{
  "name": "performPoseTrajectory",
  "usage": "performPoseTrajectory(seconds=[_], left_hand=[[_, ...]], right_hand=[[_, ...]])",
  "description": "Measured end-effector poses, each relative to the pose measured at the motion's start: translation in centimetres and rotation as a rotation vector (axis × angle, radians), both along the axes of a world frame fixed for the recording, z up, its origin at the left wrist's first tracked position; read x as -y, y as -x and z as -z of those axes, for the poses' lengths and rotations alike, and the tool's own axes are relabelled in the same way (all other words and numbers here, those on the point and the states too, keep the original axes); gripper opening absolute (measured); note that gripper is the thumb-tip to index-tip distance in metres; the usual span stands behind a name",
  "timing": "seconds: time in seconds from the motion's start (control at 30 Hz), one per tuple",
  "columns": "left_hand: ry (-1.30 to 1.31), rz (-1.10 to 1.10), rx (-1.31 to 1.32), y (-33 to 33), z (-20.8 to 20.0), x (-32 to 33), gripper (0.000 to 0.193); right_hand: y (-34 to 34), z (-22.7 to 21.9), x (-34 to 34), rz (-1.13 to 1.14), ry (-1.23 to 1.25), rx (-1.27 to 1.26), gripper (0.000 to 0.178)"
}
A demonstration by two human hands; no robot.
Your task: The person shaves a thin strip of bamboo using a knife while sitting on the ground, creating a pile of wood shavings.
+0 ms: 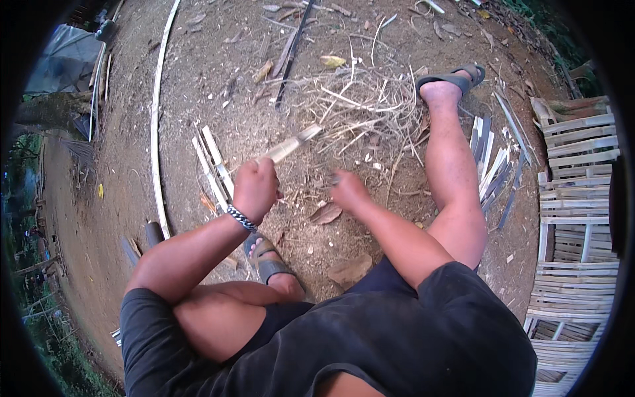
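My left hand (256, 188), with a chain bracelet at the wrist, is closed round one end of a short, flat, pale bamboo strip (288, 147). The strip points away to the upper right, and its far end looks darker and notched. To the right of it, my right hand (350, 192) is curled closed over the ground between my legs. A small dark bit shows at its fingertips, too blurred to name. The two hands are apart. Beyond them lies a tangled heap of thin bamboo shavings (370, 112).
Split bamboo strips lie by my left hand (213, 162) and beyond my right leg (493, 162). A long pale pole (156, 126) runs along the left, a dark rod (291, 59) lies ahead. Slatted bamboo panels (575, 264) stand right. My sandaled feet flank the work area.
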State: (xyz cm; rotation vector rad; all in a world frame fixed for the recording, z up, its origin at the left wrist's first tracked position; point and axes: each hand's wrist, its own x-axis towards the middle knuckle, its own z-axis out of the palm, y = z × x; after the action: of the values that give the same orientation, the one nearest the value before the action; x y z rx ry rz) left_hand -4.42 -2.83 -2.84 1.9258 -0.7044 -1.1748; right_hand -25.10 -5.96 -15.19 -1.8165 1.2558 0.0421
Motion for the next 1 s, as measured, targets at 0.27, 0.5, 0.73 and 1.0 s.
performPoseTrajectory(seconds=[0.27, 0.5, 0.73, 1.0], left_hand=[[0.016, 0.026, 0.013, -0.3, -0.3, 0.4, 0.038], [-0.022, -0.042, -0.010, -0.5, -1.1, 0.5, 0.034], [-0.027, -0.076, -0.071, -1.1, -1.5, 2.1, 0.031], [-0.093, 0.014, -0.049, -3.7, -1.4, 2.8, 0.027]], right_hand=[[-0.7, -1.8, -0.3, 0.070, -0.156, -0.011, 0.039], [-0.8, 1.1, 0.8, 0.173, -0.188, -0.093, 0.026], [4.0, 4.8, 1.7, 0.073, -0.153, -0.285, 0.026], [4.0, 4.1, 0.9, 0.170, -0.258, -0.209, 0.033]])
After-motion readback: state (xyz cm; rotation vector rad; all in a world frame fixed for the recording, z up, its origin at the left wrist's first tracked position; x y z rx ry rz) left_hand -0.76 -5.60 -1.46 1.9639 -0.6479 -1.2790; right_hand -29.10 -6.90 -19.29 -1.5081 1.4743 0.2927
